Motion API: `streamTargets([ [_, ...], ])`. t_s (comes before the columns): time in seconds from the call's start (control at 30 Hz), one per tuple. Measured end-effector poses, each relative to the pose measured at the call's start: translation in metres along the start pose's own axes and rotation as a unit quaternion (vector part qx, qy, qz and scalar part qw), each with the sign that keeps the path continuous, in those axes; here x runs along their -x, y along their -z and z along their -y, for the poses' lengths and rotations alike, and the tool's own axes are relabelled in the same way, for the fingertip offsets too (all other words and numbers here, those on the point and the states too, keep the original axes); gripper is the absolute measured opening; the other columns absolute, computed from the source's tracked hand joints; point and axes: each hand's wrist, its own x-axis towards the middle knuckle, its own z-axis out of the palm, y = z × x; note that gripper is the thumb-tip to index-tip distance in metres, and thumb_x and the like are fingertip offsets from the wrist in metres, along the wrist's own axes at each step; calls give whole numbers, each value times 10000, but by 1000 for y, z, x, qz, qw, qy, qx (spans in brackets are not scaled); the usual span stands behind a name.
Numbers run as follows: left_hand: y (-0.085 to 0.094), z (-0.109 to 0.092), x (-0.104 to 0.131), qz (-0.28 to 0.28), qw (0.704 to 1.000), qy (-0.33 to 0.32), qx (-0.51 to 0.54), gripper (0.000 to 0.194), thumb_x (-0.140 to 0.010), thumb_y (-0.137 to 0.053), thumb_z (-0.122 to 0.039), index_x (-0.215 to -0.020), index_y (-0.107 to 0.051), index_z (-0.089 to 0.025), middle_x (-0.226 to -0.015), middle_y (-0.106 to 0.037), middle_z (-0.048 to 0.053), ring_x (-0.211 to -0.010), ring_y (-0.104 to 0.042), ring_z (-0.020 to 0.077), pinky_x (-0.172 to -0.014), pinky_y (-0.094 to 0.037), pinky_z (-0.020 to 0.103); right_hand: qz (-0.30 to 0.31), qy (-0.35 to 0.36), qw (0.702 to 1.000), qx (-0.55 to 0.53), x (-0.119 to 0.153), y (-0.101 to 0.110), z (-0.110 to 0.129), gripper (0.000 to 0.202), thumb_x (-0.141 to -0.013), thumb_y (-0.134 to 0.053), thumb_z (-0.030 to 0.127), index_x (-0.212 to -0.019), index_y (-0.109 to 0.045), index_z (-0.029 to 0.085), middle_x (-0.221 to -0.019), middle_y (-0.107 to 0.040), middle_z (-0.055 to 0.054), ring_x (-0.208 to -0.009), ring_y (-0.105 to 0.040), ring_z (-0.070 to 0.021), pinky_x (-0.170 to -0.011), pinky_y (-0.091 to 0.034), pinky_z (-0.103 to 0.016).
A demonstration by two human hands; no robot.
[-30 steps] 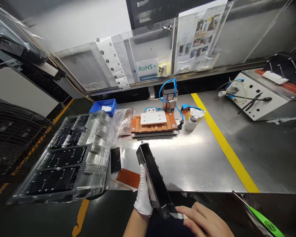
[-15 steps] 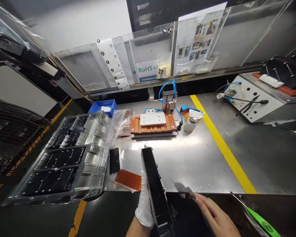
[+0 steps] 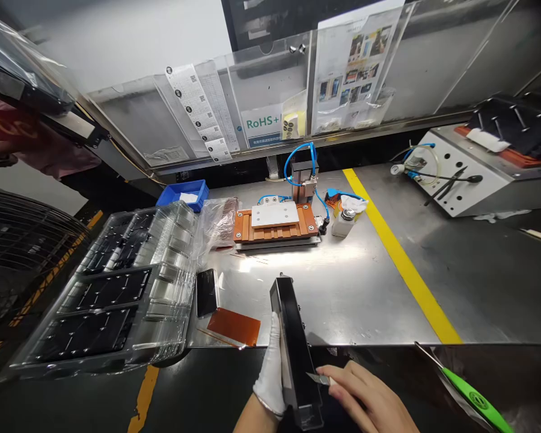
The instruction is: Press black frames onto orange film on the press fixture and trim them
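My left hand [image 3: 270, 376], in a white glove, holds a long black part [image 3: 295, 343] upright on edge past the table's front edge. Small pins stick out along the part's right side. My bare right hand [image 3: 365, 394] pinches a small knife [image 3: 320, 379], its pointed blade lying against the lower right of the black part. Left of the part are an orange sheet [image 3: 235, 326] and a dark phone-like slab [image 3: 207, 293] on the metal table.
An orange fixture [image 3: 275, 225] with a white plate stands behind, near a small bottle [image 3: 344, 222]. Clear trays [image 3: 162, 300] with black parts are at left, a blue bin [image 3: 183, 195] behind them. A green-handled tool [image 3: 475, 400] lies right. A person [image 3: 31, 138] stands far left.
My right hand has moved left and brought the blade onto the black part. The black part has shifted slightly right and turned a little. A person has come into view at the far left.
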Motion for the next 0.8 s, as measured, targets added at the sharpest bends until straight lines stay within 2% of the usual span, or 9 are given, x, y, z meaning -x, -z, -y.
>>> streamTargets([
  [0.17, -2, 3, 3, 12, 998, 46, -36, 582, -762, -588, -703, -687, -665, -131, -648, -618, 42, -614, -594, 139, -653, -498, 242, -3, -11, 999, 43, -11, 1, -5, 304, -1008, -422, 504, -1137, -668, 380, -838, -684, 42, -753, -701, -127, -679, -549, -168],
  [0.3, -4, 3, 9, 16, 998, 20, -57, 507, -785, -625, -626, -783, -718, -128, -816, -687, 88, -798, -649, 186, -829, -506, 265, -20, 2, 994, 107, -18, 4, -13, 348, -1012, -387, 524, -1141, -664, 358, -812, -676, 27, -737, -697, -143, -656, -547, -197],
  [0.43, -1, 5, 8, -10, 997, 58, -46, 551, -792, -606, -631, -617, -671, -112, -709, -665, 78, -672, -617, 131, -718, -512, 207, -16, 3, 992, 128, -22, 2, -19, 345, -1016, -368, 528, -1150, -644, 370, -807, -658, 34, -741, -690, -146, -650, -538, -217],
  [0.5, 3, 5, 7, -26, 997, 62, -42, 577, -806, -563, -651, -573, -646, -129, -654, -653, 72, -658, -619, 134, -669, -513, 204, -7, -7, 992, 126, -22, -1, -20, 322, -1019, -371, 519, -1157, -628, 382, -827, -658, 41, -766, -690, -144, -661, -535, -219],
  [0.67, 20, 7, 3, -63, 993, 69, -72, 585, -791, -583, -661, -704, -707, -96, -540, -611, 40, -502, -571, 111, -513, -471, 197, -9, -16, 991, 129, -22, -4, -24, 319, -1017, -369, 528, -1158, -618, 388, -837, -660, 46, -778, -693, -148, -670, -531, -224],
  [0.73, 25, 9, 2, -55, 993, 56, -87, 564, -814, -593, -621, -802, -729, -74, -608, -656, 68, -546, -610, 130, -546, -497, 209, -27, -24, 990, 139, -25, -1, -27, 349, -1016, -349, 545, -1150, -622, 373, -816, -653, 42, -759, -690, -153, -640, -520, -232],
  [0.8, 26, 11, 2, -39, 996, 26, -82, 482, -845, -602, -551, -918, -734, -93, -770, -716, 102, -714, -676, 179, -671, -541, 242, -45, -33, 988, 144, -28, 2, -30, 373, -1016, -336, 555, -1144, -624, 357, -817, -651, 35, -768, -687, -161, -637, -511, -242],
])
